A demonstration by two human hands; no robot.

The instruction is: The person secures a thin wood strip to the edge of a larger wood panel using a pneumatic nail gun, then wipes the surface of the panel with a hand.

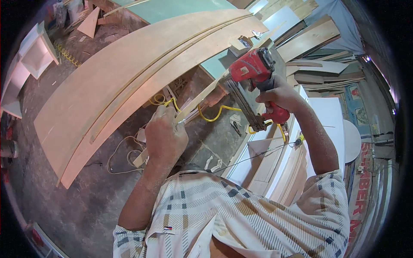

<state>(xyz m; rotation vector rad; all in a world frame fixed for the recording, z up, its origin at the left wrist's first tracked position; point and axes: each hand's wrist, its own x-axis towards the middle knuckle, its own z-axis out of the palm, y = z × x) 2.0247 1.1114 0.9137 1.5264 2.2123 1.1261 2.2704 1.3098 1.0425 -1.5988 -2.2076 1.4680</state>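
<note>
My right hand (pixel 282 95) is wrapped round the handle of a red nail gun (pixel 251 67), whose dark magazine slants down toward me. Its nose is close to the far part of a thin wooden strip (pixel 198 99); whether they touch I cannot tell. My left hand (pixel 167 134) is closed round the near part of that strip, which sticks out below the fist. Beyond my hands lies a large curved plywood panel (pixel 99 71), with a narrow curved strip (pixel 150 71) running along its length.
A yellow air hose (pixel 209 120) loops below the strip. Pliers (pixel 235 127) lie on the floor near it. White-faced boards (pixel 325 112) and a curved wooden piece (pixel 297 172) stand at my right. Stacked boards (pixel 309 38) lean at the far right; a white box-like unit (pixel 38 53) stands far left.
</note>
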